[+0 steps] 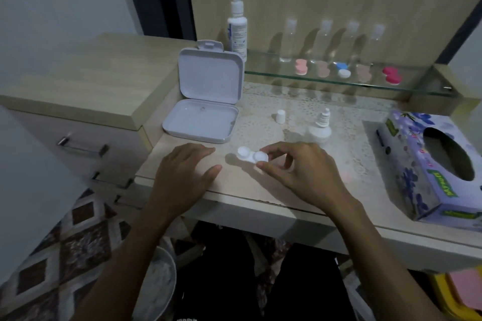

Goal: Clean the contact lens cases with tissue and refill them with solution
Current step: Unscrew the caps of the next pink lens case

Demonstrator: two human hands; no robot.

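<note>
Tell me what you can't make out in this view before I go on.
- White lens case: its right cap is partly covered by the right hand.
- Tissue box: cut off by the right edge.
- Tall bottle: label too blurred to read.
- Left hand lies flat, hiding the tabletop beneath.

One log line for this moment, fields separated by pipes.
right hand: pinches white lens case on table | left hand: flat on table, empty | small solution bottle: uncapped, cap beside | tissue box: right, untouched

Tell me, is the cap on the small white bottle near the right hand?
No, the small white bottle shows a bare nozzle, and a loose white cap stands apart on the table to its left.
</note>
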